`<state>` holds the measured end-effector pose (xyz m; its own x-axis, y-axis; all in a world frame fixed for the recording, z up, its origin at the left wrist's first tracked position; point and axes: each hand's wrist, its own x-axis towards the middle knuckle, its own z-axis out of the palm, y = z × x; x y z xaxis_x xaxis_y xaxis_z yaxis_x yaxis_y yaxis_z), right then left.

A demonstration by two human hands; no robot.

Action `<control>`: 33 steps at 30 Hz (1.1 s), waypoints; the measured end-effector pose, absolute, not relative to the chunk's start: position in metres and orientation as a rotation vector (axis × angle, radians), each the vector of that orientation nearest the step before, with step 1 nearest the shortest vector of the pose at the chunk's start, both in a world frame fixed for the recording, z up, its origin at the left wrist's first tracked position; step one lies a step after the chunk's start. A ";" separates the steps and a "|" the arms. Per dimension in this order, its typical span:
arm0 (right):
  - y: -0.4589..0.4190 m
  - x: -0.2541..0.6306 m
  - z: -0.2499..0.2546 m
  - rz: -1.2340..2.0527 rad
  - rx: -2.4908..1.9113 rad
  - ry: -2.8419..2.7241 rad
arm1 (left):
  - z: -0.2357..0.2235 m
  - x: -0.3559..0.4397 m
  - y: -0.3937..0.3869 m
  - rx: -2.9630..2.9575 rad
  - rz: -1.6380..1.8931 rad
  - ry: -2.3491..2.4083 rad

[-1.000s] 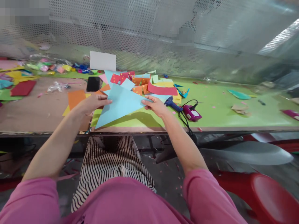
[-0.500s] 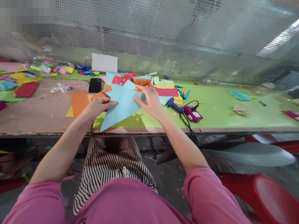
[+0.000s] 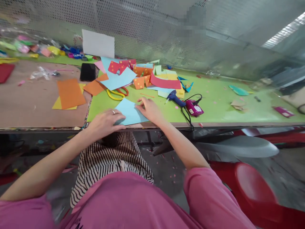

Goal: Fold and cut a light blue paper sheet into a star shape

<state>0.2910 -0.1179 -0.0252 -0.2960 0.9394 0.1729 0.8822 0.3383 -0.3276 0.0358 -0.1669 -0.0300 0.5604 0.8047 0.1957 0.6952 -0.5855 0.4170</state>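
Observation:
A folded light blue paper sheet (image 3: 130, 113) lies flat on the green table top (image 3: 214, 109) near its front edge. My left hand (image 3: 106, 121) rests on the sheet's near left corner with its fingers flat and a ring on one finger. My right hand (image 3: 149, 109) presses on the sheet's right edge, fingers together and pointing left. Yellow-handled scissors (image 3: 116, 94) lie just behind the sheet.
A pile of coloured paper pieces (image 3: 143, 78) fills the middle back. A blue glue gun (image 3: 175, 98) and a magenta device (image 3: 194, 107) with a black cord lie to the right. A black phone (image 3: 87, 72), orange sheets (image 3: 70, 92) and a white card (image 3: 98, 43) sit at left.
The large blue sheet that both hands held up over the table now lies folded smaller and flat near the front edge. Both hands came down onto it. The scissors are now uncovered.

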 end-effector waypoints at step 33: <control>-0.205 0.322 -0.064 -0.404 -1.128 -2.492 | -0.021 0.044 -0.067 2.456 0.240 1.446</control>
<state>0.3220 -0.2049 -0.0643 -0.6088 0.6556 0.4468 0.7632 0.6378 0.1040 0.0439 -0.0670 -0.0213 0.4850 0.8745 0.0007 0.8279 -0.4594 0.3217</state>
